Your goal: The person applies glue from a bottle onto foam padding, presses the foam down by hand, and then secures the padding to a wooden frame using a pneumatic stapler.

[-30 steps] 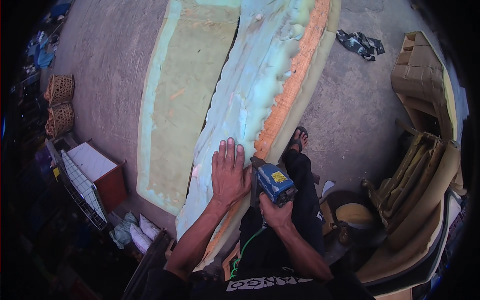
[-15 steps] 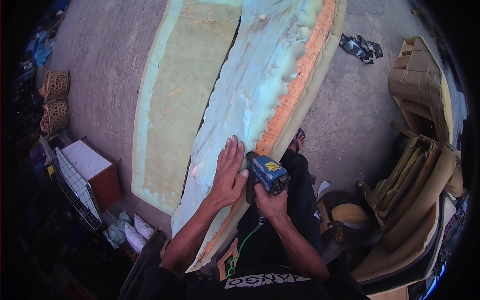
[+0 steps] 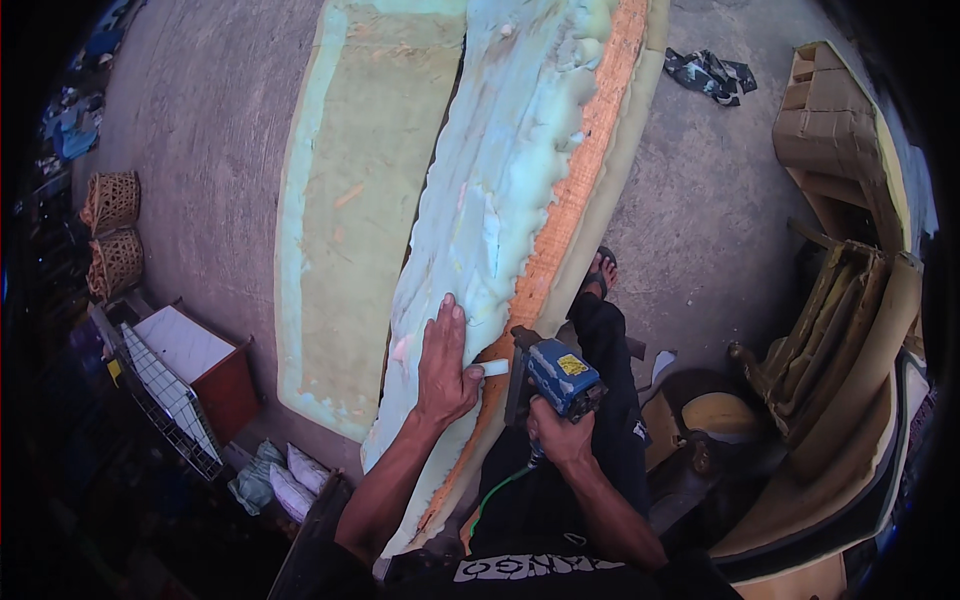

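Observation:
My left hand [image 3: 443, 370] lies flat with fingers stretched on pale blue foam [image 3: 440, 240] that covers a long sofa-like frame. Beside its thumb a small whitish flap [image 3: 490, 368] sticks out over the frame's edge. Just to the right, my right hand [image 3: 560, 428] is wrapped around the handle of a blue air staple gun [image 3: 562, 378]. The gun's nose is by the bare orange-brown wooden strip [image 3: 560, 240] that runs along the foam's scalloped edge. A green air hose [image 3: 497, 490] trails from its handle toward my body.
Left of the blue foam spreads a greenish-tan padded panel [image 3: 370, 220]. Two wicker baskets [image 3: 113, 200], a wire rack [image 3: 165, 395] and stuffed bags [image 3: 290, 490] stand at left. At right are bare chair frames [image 3: 830, 340] and a dark crumpled cloth [image 3: 710, 76] on concrete.
The staple gun in my right hand has moved slightly right and down, away from my left hand. A whitish flap now shows by my left thumb. The whole view has shifted a little.

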Demonstrator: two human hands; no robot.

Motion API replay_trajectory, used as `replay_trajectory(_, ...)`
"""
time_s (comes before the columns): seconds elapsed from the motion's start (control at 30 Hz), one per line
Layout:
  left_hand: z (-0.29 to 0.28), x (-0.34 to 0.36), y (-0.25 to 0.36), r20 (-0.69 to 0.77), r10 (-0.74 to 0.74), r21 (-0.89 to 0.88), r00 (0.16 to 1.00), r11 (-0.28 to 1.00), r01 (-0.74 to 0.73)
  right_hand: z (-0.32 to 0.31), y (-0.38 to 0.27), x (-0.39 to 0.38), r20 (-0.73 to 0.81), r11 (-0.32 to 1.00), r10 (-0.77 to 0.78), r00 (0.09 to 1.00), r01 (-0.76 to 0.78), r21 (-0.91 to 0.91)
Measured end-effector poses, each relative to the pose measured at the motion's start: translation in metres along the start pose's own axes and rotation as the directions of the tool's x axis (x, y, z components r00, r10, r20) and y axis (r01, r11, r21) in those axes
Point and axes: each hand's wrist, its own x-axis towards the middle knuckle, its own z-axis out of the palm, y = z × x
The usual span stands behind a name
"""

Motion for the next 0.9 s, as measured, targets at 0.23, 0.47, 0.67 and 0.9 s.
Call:
replay_trajectory(0.23, -0.002, -0.003, -0.003, 0.04, 0.009, -0.096, 0.999, 0.995, -0.005, 0.002, 0.012, -0.012, -0.011, 0.999, -0.039, 0.999, 0.039, -0.002)
replay_trajectory(0.47, 0.013, -0.006, -0.003, 0.025, 0.016, 0.192, 1.0, 0.981, -0.02, 0.006, 0.028, -0.007, -0.039, 0.995, -0.094, 0.995, 0.092, -0.036)
replay_trajectory(0.67, 0.013, -0.007, -0.003, 0.094, 0.052, 0.216, 0.994, 0.974, -0.071, 0.012, 0.026, -0.007, -0.034, 0.987, -0.147, 0.989, 0.144, -0.071)
replay_trajectory(0.9, -0.001, -0.007, -0.012, 0.151, 0.11, 0.046, 0.982, 0.992, -0.118, 0.006, 0.012, -0.01, -0.041, 0.996, -0.077, 0.996, 0.075, -0.05)
